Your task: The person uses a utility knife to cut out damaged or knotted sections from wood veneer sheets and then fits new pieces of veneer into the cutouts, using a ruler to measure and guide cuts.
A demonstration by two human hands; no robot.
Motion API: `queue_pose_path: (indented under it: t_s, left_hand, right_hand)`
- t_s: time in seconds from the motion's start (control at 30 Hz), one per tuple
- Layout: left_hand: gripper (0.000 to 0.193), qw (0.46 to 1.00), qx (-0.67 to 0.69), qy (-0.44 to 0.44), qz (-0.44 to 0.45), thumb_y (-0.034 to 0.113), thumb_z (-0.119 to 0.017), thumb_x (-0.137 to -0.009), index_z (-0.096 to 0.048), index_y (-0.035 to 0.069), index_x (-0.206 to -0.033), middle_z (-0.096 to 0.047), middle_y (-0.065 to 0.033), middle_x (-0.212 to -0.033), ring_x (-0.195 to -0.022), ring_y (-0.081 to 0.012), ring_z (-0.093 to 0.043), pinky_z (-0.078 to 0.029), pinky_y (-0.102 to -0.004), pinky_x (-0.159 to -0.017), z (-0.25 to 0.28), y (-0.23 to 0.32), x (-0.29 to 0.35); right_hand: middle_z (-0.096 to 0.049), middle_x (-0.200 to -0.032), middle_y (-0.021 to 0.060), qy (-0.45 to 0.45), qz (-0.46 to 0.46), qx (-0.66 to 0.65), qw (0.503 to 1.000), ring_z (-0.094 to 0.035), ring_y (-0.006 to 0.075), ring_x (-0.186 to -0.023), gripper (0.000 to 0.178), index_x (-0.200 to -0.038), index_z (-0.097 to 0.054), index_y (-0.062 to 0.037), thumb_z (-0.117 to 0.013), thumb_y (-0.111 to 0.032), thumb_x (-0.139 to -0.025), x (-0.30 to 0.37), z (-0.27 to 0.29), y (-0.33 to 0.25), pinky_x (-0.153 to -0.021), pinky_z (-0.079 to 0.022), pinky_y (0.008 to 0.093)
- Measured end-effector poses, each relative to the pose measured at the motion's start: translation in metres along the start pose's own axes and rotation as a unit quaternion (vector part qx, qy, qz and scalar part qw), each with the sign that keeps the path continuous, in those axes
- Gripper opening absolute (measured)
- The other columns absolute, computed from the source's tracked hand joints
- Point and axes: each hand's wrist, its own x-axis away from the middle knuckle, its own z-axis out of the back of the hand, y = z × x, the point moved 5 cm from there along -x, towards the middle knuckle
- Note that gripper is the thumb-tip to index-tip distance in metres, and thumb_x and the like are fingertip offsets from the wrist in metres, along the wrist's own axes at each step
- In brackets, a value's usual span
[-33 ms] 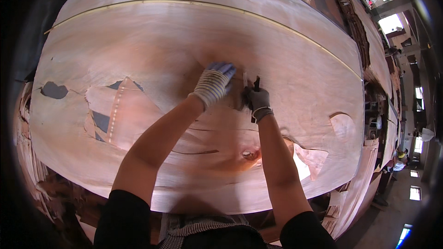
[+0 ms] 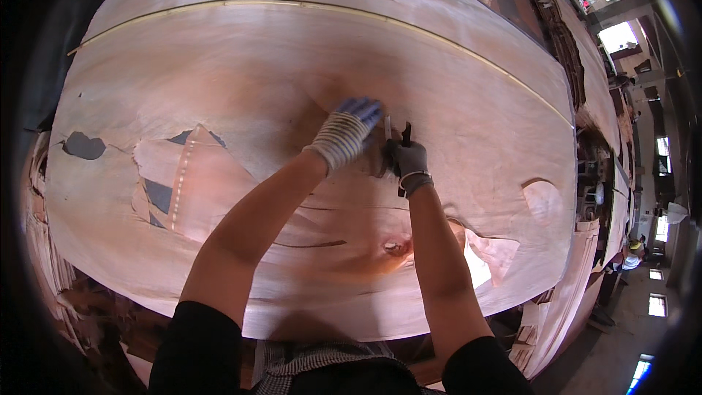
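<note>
A broad sheet of thin wood veneer [image 2: 292, 73], pale pink-brown and matt, shows fine grain, a reddish knot [image 2: 397, 247], ragged torn holes [image 2: 82, 145] and splits. The left hand [image 2: 347, 132] wears a knitted cloth glove, white with blue-coated fingertips; the right hand [image 2: 409, 161] wears a dark grey, smoother coated glove and grips a small black tool [image 2: 404, 139] of what looks like plastic, with a thin metal-looking blade beside it. A strip of light, perforated-looking tape [image 2: 180, 175] lies along one patch. Rough-edged veneer stacks [image 2: 556, 36] lie beyond.
</note>
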Motion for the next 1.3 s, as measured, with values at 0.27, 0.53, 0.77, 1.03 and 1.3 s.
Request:
queue_pose_path:
  t_s: [0.27, 0.53, 0.77, 1.03, 1.3]
  left_hand:
    - [0.033, 0.979, -0.078, -0.112, -0.149, 0.019, -0.058, -0.075, -0.062, 0.008, -0.106, -0.056, -0.0108, -0.117, -0.111, -0.0264, -0.051, -0.032, -0.0385, -0.103, -0.039, 0.019, -0.009]
    - [0.021, 0.994, 0.042, -0.010, 0.105, 0.015, -0.057, -0.079, -0.064, 0.004, -0.095, -0.060, -0.0137, -0.108, -0.101, -0.0313, -0.054, -0.042, -0.0425, -0.091, 0.027, -0.083, 0.029]
    - [0.031, 0.986, -0.100, 0.048, 0.126, 0.019, -0.056, -0.080, -0.061, 0.009, -0.109, -0.056, -0.0077, -0.119, -0.116, -0.0261, -0.047, -0.029, -0.0427, -0.104, 0.058, -0.155, 0.034]
    - [0.035, 0.971, -0.182, -0.119, 0.094, 0.028, -0.054, -0.084, -0.059, 0.017, -0.116, -0.054, -0.0029, -0.123, -0.122, -0.0241, -0.042, -0.019, -0.0489, -0.108, 0.043, -0.159, 0.031]
    - [0.035, 0.952, 0.012, 0.095, 0.291, 0.026, -0.050, -0.086, -0.056, 0.010, -0.117, -0.055, -0.0117, -0.122, -0.117, -0.0319, -0.045, -0.032, -0.0450, -0.100, 0.081, -0.166, 0.056]
  right_hand:
    - [-0.064, -0.064, 0.0081, 0.021, 0.066, 0.202, 0.977, -0.057, 0.0146, -0.044, 0.021, -0.080, -0.063, -0.0005, -0.060, -0.021, -0.083, 0.018, 0.013, -0.017, -0.035, -0.038, 0.0267]
    - [-0.065, -0.071, 0.0078, -0.123, 0.075, 0.008, 0.990, -0.059, 0.0130, -0.049, 0.026, -0.090, -0.059, 0.0012, -0.053, -0.024, -0.089, 0.024, -0.044, -0.079, -0.035, -0.038, 0.0241]
    - [-0.064, -0.066, 0.0097, -0.101, 0.091, 0.042, 0.990, -0.062, 0.0185, -0.052, 0.036, -0.092, -0.063, 0.0019, -0.060, -0.033, -0.084, -0.062, -0.172, -0.104, -0.044, -0.045, 0.0331]
    - [-0.063, -0.063, 0.0133, -0.124, 0.084, 0.304, 0.941, -0.060, 0.0188, -0.049, 0.042, -0.086, -0.064, 0.0079, -0.065, -0.034, -0.080, -0.017, -0.149, -0.093, -0.050, -0.047, 0.0324]
    - [-0.058, -0.055, 0.0060, -0.064, -0.009, 0.078, 0.995, -0.053, 0.0128, -0.041, 0.020, -0.087, -0.065, -0.0031, -0.061, -0.022, -0.085, 0.109, 0.082, -0.038, -0.037, -0.038, 0.0237]
